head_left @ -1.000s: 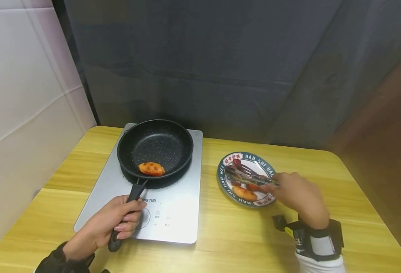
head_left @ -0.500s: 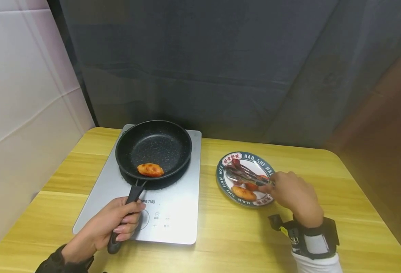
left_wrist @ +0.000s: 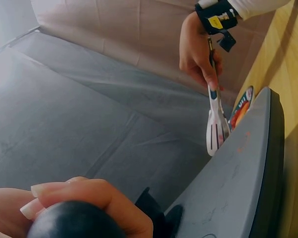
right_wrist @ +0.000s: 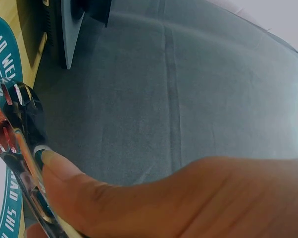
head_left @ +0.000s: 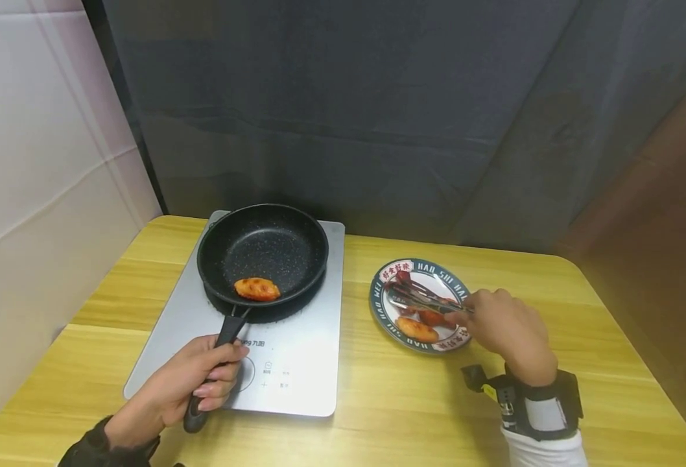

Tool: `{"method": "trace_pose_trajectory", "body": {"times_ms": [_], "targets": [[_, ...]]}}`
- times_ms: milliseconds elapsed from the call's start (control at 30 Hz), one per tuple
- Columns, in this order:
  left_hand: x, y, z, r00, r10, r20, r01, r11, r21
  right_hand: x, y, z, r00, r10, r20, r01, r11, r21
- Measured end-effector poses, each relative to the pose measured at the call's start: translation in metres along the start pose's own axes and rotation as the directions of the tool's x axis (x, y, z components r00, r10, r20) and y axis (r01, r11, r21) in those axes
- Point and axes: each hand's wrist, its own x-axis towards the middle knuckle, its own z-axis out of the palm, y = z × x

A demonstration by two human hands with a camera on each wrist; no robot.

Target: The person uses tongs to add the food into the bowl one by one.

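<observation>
black food-bearing pan point(head_left: 273, 246) in left hand point(head_left: 194, 379); right hand point(head_left: 506, 332) round tongs point(head_left: 417, 298) over food-laden plate point(head_left: 377, 308)

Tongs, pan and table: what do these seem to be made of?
Tongs: shiny metal, probably stainless steel, given their mirror-like reflections.
Pan: dark, pale-speckled interior, suggesting coated metal; which metal can't be told.
Table: yellow wood grain with a soft sheen, either varnished wood or laminate.

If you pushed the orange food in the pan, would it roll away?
Probably not far: the orange food looks oblong, not round. Its shiny surface suggests it might be slippery. The raised wall of the black pan would likely stop it.
</observation>
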Motion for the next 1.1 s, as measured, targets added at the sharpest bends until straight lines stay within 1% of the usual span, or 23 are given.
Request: {"method": "trace_pose_trajectory", "body": {"times_ms": [233,367,500,567,633,767,833,933,1033,1100], "targets": [[0.0,0.001,0.001,1.0,-0.002,0.01,0.002,1.0,0.013,0.0,0.005,-0.001,0.999,-0.04,-0.028,0.04,0.999,-0.005],[-0.001,0.001,0.001,1.0,-0.002,-0.002,0.002,1.0,0.005,-0.001,0.003,-0.002,0.999,-0.019,-0.032,0.02,1.0,0.01],[-0.001,0.002,0.002,1.0,-0.001,-0.006,0.001,1.0,0.0,-0.002,-0.003,-0.004,1.0,0.009,-0.006,-0.009,1.0,-0.001],[0.0,0.002,0.002,1.0,-0.004,-0.007,0.004,1.0,0.002,-0.003,-0.007,-0.003,1.0,0.03,-0.003,-0.03,1.0,-0.004],[0.0,0.002,0.001,1.0,-0.006,0.0,0.006,1.0,0.004,-0.005,-0.012,-0.002,0.999,0.033,-0.005,-0.033,0.999,-0.01],[0.0,0.002,-0.001,1.0,0.005,0.016,-0.005,1.0,0.012,-0.011,-0.025,0.003,0.998,0.056,-0.015,-0.056,0.998,-0.024],[0.001,0.003,-0.001,1.0,0.01,0.016,-0.01,1.0,0.02,-0.013,-0.03,0.005,0.997,0.068,-0.026,-0.069,0.997,-0.032],[0.0,0.002,-0.001,1.0,0.002,0.0,-0.002,1.0,0.018,-0.015,-0.034,0.007,0.995,0.065,-0.076,-0.068,0.997,-0.036],[-0.001,0.001,-0.001,1.0,-0.003,-0.005,0.003,1.0,0.011,-0.012,-0.028,0.007,0.992,0.044,-0.115,-0.047,0.998,-0.03],[-0.001,0.0,-0.002,1.0,-0.002,0.0,0.002,1.0,0.009,-0.008,-0.022,0.006,0.993,0.021,-0.12,-0.025,0.999,-0.032]]}}
